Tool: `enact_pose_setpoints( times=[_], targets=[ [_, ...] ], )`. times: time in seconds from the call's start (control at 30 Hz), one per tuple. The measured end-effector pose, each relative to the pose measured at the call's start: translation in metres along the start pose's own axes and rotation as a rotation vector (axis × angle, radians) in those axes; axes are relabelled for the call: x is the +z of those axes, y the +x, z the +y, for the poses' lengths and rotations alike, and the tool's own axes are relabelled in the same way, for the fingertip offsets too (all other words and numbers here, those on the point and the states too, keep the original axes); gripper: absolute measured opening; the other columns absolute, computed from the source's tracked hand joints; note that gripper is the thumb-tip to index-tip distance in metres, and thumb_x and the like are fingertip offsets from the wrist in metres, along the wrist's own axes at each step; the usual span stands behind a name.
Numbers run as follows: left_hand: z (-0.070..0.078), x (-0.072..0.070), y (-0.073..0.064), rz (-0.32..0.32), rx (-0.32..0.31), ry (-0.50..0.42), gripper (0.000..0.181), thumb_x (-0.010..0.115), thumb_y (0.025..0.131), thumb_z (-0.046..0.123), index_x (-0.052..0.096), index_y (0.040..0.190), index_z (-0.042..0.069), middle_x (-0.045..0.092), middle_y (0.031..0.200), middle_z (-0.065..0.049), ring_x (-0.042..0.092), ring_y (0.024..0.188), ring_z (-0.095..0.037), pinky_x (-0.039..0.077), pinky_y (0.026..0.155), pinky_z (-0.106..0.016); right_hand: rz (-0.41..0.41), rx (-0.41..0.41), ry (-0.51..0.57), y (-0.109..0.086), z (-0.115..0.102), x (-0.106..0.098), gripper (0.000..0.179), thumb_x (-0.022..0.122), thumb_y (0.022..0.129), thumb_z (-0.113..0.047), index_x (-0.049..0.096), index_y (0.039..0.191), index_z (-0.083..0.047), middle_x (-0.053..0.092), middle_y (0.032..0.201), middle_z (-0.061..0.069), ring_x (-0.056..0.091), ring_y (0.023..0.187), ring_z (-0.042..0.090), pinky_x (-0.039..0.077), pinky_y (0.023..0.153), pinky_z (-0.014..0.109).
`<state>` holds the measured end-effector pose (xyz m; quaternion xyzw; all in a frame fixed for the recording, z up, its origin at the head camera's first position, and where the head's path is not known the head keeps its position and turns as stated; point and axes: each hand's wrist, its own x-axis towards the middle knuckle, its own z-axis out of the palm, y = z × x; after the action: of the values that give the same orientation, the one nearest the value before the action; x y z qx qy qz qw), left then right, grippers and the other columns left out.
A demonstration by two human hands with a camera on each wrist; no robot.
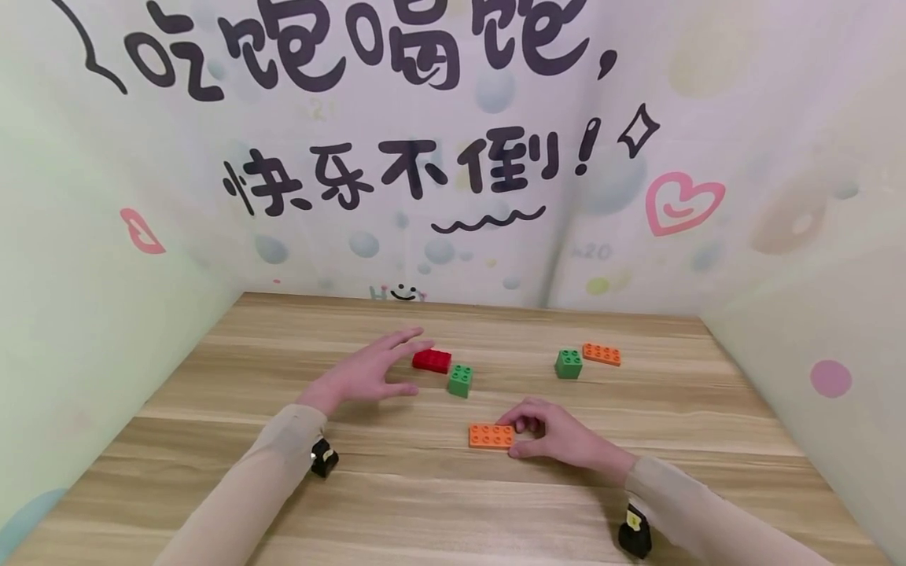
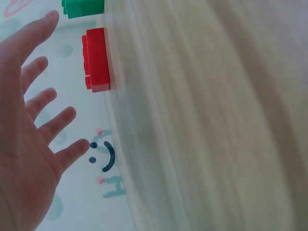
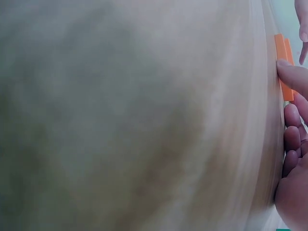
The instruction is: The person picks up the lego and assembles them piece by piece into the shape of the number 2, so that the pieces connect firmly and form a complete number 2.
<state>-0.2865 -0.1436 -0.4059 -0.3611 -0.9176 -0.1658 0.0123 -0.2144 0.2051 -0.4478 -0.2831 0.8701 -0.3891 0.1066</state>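
Note:
With fingers spread and nothing in them, my left hand (image 1: pixel 371 371) reaches just left of a red brick (image 1: pixel 432 361). In the left wrist view the red brick (image 2: pixel 97 60) stands apart from those fingers. A small green brick (image 1: pixel 460 380) lies right of the red one, close to its front corner. Thumb and fingers of my right hand (image 1: pixel 559 435) pinch the right end of a flat orange brick (image 1: pixel 490 435), studs up, at the front. The right wrist view shows the thumb against the orange brick (image 3: pixel 284 67), its other fingers curled.
Farther back on the right, a second green brick (image 1: pixel 569 364) stands beside another flat orange brick (image 1: pixel 602 354). The wood-grain table (image 1: pixel 453 503) meets a printed cloth wall (image 1: pixel 340 259) at the back, with side walls left and right.

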Motion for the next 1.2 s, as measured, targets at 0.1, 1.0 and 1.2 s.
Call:
enact_pose_setpoints(
  times=[0.1, 1.0, 1.2],
  targets=[
    [0.003, 0.001, 0.002, -0.005, -0.007, -0.011, 0.075, 0.066, 0.083, 0.048, 0.026, 0.145, 0.039, 0.017, 0.157, 0.007, 0.023, 0.143, -0.023, 0.03, 0.111, -0.049, -0.003, -0.002, -0.002, 0.002, 0.002, 0.001, 0.038, 0.076, 0.076, -0.037, 0.062, 0.111, -0.034, 0.055, 0.089, -0.007, 0.045, 0.078, 0.009, 0.04, 0.066, 0.02],
    [0.021, 0.014, 0.019, 0.017, -0.031, -0.256, 0.071, 0.07, 0.081, 0.04, 0.033, 0.142, 0.04, 0.036, 0.149, 0.0, 0.031, 0.137, -0.023, 0.029, 0.111, -0.05, -0.021, -0.034, 0.029, 0.001, 0.0, -0.003, 0.037, 0.075, 0.077, -0.034, 0.063, 0.111, -0.026, 0.058, 0.089, 0.0, 0.045, 0.075, 0.011, 0.04, 0.064, 0.021],
    [0.028, 0.015, 0.024, 0.004, -0.006, -0.301, 0.068, 0.071, 0.082, 0.033, 0.039, 0.141, 0.032, 0.038, 0.147, 0.0, 0.032, 0.136, -0.022, 0.032, 0.11, -0.047, -0.017, -0.017, 0.03, 0.001, 0.001, -0.003, 0.035, 0.075, 0.077, -0.036, 0.063, 0.11, -0.029, 0.057, 0.088, -0.004, 0.045, 0.074, 0.009, 0.04, 0.065, 0.021]
  ],
)
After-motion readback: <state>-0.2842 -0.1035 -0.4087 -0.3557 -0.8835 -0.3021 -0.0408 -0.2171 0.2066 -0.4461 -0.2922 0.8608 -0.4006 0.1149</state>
